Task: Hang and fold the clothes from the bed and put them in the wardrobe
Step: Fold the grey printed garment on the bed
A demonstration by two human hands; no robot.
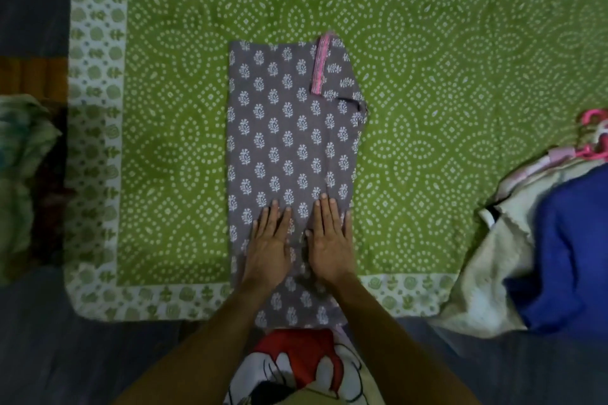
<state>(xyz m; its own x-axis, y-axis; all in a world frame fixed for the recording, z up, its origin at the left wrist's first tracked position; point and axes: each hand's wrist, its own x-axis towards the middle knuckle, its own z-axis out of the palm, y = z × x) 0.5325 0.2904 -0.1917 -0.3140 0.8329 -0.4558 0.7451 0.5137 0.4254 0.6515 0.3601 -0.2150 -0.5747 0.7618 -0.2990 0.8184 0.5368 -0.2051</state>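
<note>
left hand and right hand were seen laid flat, palms down, side by side on the grey cotton garment printed with white leaf sprigs. fingers were held straight and close together; nothing was gripped by either. both forearms were extended from the near edge.

the garment was found folded into a long narrow strip on the green dotted bedspread. its long axis was run straight away from the person, with the end bearing a pink woven trim strip pointed to the far side. the near end was draped over the bedspread's pale leaf-printed border.

open bedspread was noted left, right and beyond the strip. a heap of blue cloth over cream cloth was noted well apart at the right edge, with pink plastic hangers just behind it.
</note>
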